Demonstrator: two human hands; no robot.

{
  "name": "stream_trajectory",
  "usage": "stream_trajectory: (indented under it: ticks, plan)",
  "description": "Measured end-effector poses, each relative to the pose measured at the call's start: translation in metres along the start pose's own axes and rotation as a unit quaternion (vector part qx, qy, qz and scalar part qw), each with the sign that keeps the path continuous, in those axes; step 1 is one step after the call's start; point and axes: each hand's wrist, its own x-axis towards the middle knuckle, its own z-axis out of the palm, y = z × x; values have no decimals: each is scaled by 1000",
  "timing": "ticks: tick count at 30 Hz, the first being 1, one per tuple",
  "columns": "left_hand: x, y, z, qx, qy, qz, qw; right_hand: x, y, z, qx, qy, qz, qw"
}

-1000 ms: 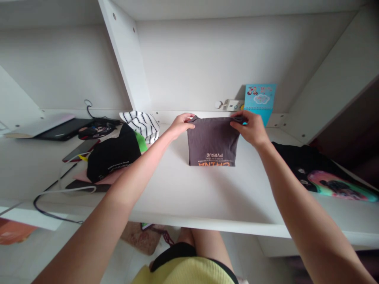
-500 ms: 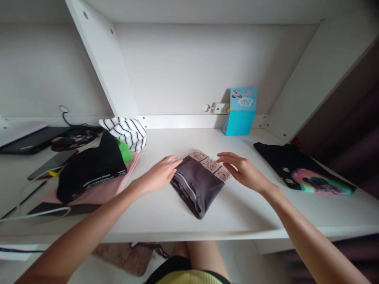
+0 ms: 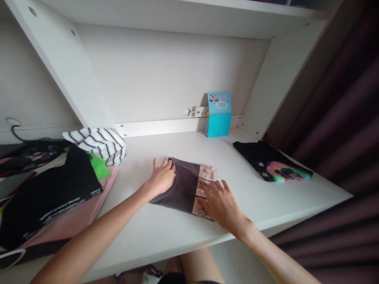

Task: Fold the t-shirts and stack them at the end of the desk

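Observation:
A folded dark grey-brown shirt lies on the white desk, with a strip of beige printed panels along its right side. My left hand rests on the shirt's left edge, its fingers apart and slightly bent, hiding part of that edge. Over the printed panels lies my right hand, fingers spread and palm down, covering the middle and lower panels in part.
Black clothing and pink cloth are heaped at left beside a striped white cloth. A blue desk calendar stands at the back near a socket. Right of it lies a folded black shirt; dark curtains hang beyond.
The view has swung to the right. The grey-brown shirt has turned so its printed strip runs along the right side. My right hand has come down onto the panels; my left stays at the left edge.

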Motion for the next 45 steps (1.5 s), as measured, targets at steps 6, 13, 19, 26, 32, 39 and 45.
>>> stream_trajectory:
  ticks: [6, 13, 19, 26, 32, 39, 45]
  plan:
    - [7, 11, 29, -58, 27, 15, 998, 45, 13, -5, 99, -4, -75, 992]
    - [31, -37, 34, -118, 21, 90, 989, 83, 7, 28, 135, -63, -48, 988]
    - [-20, -47, 4, -106, 49, 125, 985, 76, 37, 17, 151, -27, 26, 988]
    - [-37, -40, 20, -12, 90, 182, 979, 92, 56, 9, 161, -48, 135, 976]
    - [-20, -29, 17, 31, 119, 167, 978, 92, 63, 5, 183, -42, 135, 973]
    - [8, 16, 9, -18, 41, 160, 986, 63, 115, -4, 173, -3, 170, 970]
    - [29, 53, 12, -76, 54, 265, 960, 45, 168, 0, 146, -16, 206, 968]
